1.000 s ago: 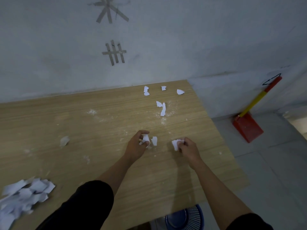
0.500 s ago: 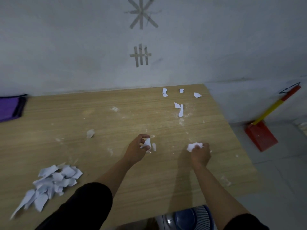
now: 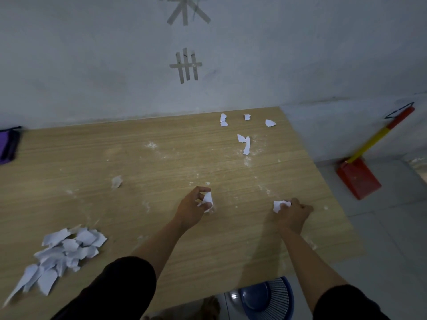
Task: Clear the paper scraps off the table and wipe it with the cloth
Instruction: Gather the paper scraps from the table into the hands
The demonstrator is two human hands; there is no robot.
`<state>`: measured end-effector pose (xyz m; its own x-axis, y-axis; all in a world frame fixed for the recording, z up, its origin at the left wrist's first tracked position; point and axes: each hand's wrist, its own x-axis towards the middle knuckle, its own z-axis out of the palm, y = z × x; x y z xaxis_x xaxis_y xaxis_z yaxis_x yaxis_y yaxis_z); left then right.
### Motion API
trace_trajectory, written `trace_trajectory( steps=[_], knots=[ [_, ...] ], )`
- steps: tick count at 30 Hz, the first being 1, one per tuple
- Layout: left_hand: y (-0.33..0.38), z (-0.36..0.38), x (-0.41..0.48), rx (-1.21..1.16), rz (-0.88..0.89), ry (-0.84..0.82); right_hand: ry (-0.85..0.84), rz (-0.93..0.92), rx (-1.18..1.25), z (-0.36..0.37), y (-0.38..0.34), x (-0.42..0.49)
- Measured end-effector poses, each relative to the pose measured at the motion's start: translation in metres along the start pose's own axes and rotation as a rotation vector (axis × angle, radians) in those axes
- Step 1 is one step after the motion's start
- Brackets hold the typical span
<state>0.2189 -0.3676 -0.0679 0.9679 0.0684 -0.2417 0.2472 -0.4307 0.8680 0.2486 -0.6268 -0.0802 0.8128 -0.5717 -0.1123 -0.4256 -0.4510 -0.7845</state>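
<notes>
Paper scraps (image 3: 245,142) are lying all over the table (image 3: 97,153): a few loose ones near the far right corner, plus a big heap (image 3: 62,252) at the near left edge, probably being piled there so it all goes off in one go. Left hand (image 3: 193,210) is curling its fingers round a small white piece (image 3: 207,199), right hand (image 3: 293,215) is bunching another piece (image 3: 278,205) in a closed fist, both down near the wood. Guessing each hand is filling up so fewer trips are needed. Purple cloth (image 3: 8,144) is waiting at the far left edge, likely because the white dust (image 3: 151,145) is only getting wiped once the paper's gone.
</notes>
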Motion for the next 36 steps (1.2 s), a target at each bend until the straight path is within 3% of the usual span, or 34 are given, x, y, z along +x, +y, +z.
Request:
trace_trajectory(
  steps=[2,5,10,17,22,26,32,36],
  knots=[
    [0.001,-0.001,-0.001,-0.043,-0.010,-0.006,0.032,-0.004,0.004,-0.001,-0.002,-0.001],
    [-0.001,-0.008,-0.005,-0.113,-0.043,-0.003,0.001,-0.197,-0.225,-0.002,0.003,-0.002],
    [-0.014,-0.040,-0.015,-0.156,-0.130,0.092,0.016,-0.174,-0.220,0.033,-0.009,-0.024],
    [-0.041,-0.123,-0.040,-0.016,-0.157,0.236,-0.365,-0.327,0.076,0.116,-0.069,-0.141],
    [-0.076,-0.200,-0.070,0.038,-0.170,0.312,-0.723,-0.476,0.076,0.161,-0.101,-0.231],
    [-0.106,-0.240,-0.099,0.183,-0.204,0.329,-0.861,-0.523,0.084,0.184,-0.119,-0.286],
    [-0.143,-0.273,-0.134,0.160,-0.267,0.451,-0.890,-0.550,0.001,0.206,-0.126,-0.335],
    [-0.164,-0.283,-0.145,0.169,-0.297,0.393,-0.835,-0.557,-0.107,0.214,-0.126,-0.350]
  ],
)
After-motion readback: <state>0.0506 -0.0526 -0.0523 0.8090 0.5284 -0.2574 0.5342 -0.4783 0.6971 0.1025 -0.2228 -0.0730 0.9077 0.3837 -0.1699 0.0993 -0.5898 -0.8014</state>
